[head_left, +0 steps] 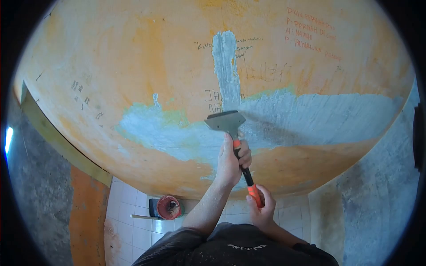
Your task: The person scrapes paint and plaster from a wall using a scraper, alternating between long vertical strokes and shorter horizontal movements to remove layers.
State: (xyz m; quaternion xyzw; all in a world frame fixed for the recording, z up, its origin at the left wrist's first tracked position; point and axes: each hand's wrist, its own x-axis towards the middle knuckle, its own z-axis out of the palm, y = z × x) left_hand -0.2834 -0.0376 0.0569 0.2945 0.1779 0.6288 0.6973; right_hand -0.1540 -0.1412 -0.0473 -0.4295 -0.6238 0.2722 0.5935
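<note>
A long-handled scraper (225,121) with a wide grey head is held up in front of the wall. My left hand (230,157) wraps round the upper handle just below the head, thumb lying along it. Lower down, my right hand (262,206) grips the orange end of the handle. The blade is close to the bare grey-blue patch (228,71) where a vertical strip meets a wide horizontal band; whether it touches is unclear. Orange-yellow paint (177,53) with handwriting surrounds the scraped areas.
A red bucket (169,207) stands on the white tiled floor (126,210) at lower left, beside a dark object with a pale stick (144,217). Grey wall surfaces (372,190) flank both sides. An olive-coloured edge (66,146) runs down the left.
</note>
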